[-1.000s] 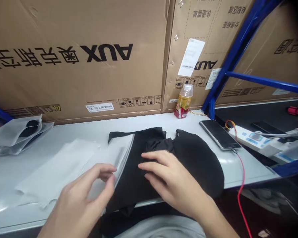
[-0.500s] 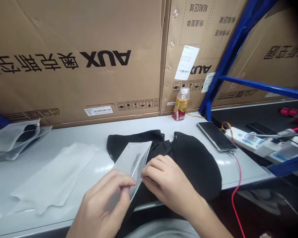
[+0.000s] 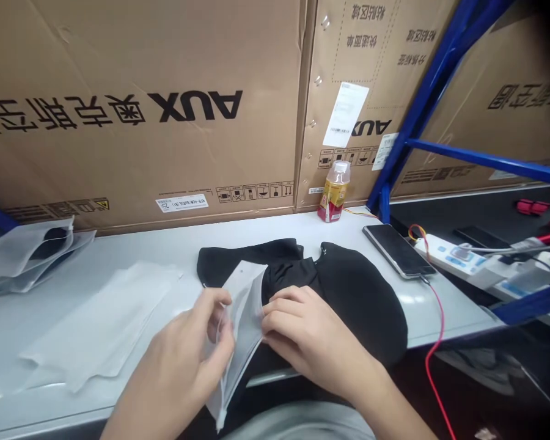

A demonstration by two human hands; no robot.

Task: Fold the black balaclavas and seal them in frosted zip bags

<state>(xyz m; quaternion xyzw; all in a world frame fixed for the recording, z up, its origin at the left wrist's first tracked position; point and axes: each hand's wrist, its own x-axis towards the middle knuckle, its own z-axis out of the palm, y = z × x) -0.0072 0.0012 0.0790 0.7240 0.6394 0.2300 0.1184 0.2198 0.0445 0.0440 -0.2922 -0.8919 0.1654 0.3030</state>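
Note:
A frosted plastic bag (image 3: 245, 324) hangs between my two hands at the table's front edge, its mouth parted. My left hand (image 3: 190, 345) pinches the bag's left side between thumb and fingers. On the other side, my right hand (image 3: 302, 333) has its fingers closed on the bag's right edge; its fingertips are partly hidden. Behind the hands a black fabric item (image 3: 364, 293) lies on the grey-white table (image 3: 174, 238), with a second black flap to its left. Several flat frosted bags (image 3: 105, 324) lie left of my left hand.
More frosted bags (image 3: 27, 250), with something black inside, lie at the far left. A bottle (image 3: 334, 192) stands near the cardboard boxes (image 3: 142, 61). A phone (image 3: 398, 250) with a red cable, power strips (image 3: 458, 256) and a blue frame (image 3: 412, 116) are at the right.
The bag's mouth has opened wider and the bag has turned more upright. My left hand has moved left and slightly up, while my right hand has hardly moved.

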